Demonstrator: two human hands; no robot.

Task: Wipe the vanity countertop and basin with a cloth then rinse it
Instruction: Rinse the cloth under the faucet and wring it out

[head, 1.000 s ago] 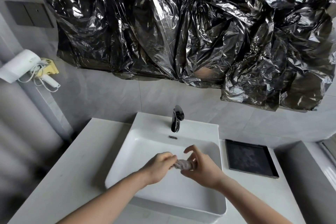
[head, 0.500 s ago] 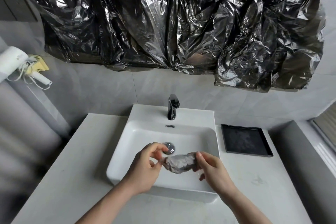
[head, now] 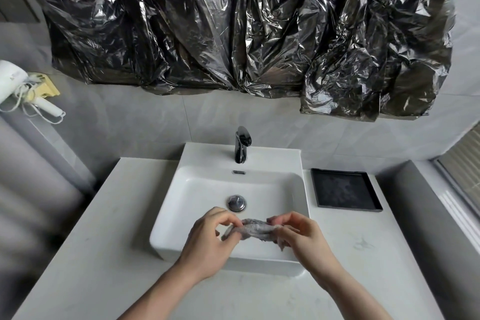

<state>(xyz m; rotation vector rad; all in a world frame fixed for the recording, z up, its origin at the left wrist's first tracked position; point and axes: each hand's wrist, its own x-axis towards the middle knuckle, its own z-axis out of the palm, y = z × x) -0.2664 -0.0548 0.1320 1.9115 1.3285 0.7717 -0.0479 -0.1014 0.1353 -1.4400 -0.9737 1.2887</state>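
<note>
- You are holding one grey cloth [head: 255,231] between your two hands, above the near part of the basin [head: 181,195].
- Your left hand [head: 207,244] is pinching the cloth's left end, with the fingers curled round it.
- Your right hand [head: 301,235] is gripping the cloth's right end, fingers bent over the wad, and a bit of cloth is hanging below them.
- The cloth is lying bunched and stretched sideways between both hands, not touching the basin.
- One basin is sitting on one pale countertop [head: 85,254], with one round drain plug [head: 236,203] showing just beyond your hands.
- One black tap [head: 242,144] is standing at the far rim of the basin; no water is running from it.
- One black tray [head: 345,192] is lying on the countertop to the right of the basin.
- One white hair dryer [head: 15,86] is hanging on the left wall.
- Crumpled black plastic [head: 246,26] is covering the far wall above the tap.
</note>
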